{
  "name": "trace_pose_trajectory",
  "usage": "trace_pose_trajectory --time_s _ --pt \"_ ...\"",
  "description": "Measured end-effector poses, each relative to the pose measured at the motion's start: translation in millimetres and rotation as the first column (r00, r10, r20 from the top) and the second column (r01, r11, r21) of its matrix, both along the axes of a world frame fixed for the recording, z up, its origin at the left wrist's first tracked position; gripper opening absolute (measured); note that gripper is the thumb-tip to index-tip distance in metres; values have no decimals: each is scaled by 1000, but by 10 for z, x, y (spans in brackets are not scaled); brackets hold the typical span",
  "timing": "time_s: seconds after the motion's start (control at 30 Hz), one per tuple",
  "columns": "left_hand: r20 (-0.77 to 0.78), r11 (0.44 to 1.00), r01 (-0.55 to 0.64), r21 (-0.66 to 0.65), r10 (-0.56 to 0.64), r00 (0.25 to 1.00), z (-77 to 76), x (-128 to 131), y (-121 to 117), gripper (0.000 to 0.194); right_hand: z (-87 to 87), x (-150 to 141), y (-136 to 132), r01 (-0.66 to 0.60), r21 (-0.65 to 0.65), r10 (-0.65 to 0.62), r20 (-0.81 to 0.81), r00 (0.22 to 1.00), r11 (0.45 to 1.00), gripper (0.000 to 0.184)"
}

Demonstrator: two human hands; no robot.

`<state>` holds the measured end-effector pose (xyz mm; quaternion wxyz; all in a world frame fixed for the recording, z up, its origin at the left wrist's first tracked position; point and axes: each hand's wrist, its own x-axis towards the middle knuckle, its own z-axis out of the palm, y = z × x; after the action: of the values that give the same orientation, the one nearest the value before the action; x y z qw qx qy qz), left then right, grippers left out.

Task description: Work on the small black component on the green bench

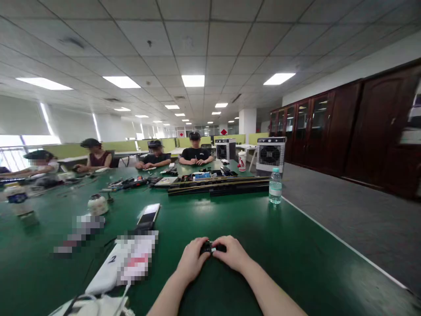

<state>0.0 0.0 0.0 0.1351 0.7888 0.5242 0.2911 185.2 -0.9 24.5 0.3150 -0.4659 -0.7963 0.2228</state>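
Head view: a green table (250, 228) fills the foreground of an office, its right edge running beside grey floor (329, 208) toward dark cabinets (345, 131); bare tabletop lies between the hands and the bottle (275, 186). Left hand (194, 259) and right hand (233, 253) both pinch a small black object (206, 248) low at centre

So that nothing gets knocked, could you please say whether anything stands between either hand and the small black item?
Nothing visible does: the left hand and right hand both hold the small black item.
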Motion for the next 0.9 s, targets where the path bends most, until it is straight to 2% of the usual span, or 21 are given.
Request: trace_pose_trajectory --time_s 0.17,0.27,0.57,0.9 --pt "20 999 19 -28 -18 1000 45 14 -52 39 57 47 -29 -21 -7 21 11 1000 1000 21" --pt "6 998 27 -49 -27 1000 60 -1 -47 45 41 37 -11 -16 -14 16 17 1000 1000 20" --pt "-26 998 2 -55 -4 1000 141 16 -90 39 -4 5 9 -6 -24 7 38 999 1000 20" --pt "30 999 9 -43 -8 1000 62 -16 -110 40 17 5 -19 -11 -45 12 28 1000 999 19"
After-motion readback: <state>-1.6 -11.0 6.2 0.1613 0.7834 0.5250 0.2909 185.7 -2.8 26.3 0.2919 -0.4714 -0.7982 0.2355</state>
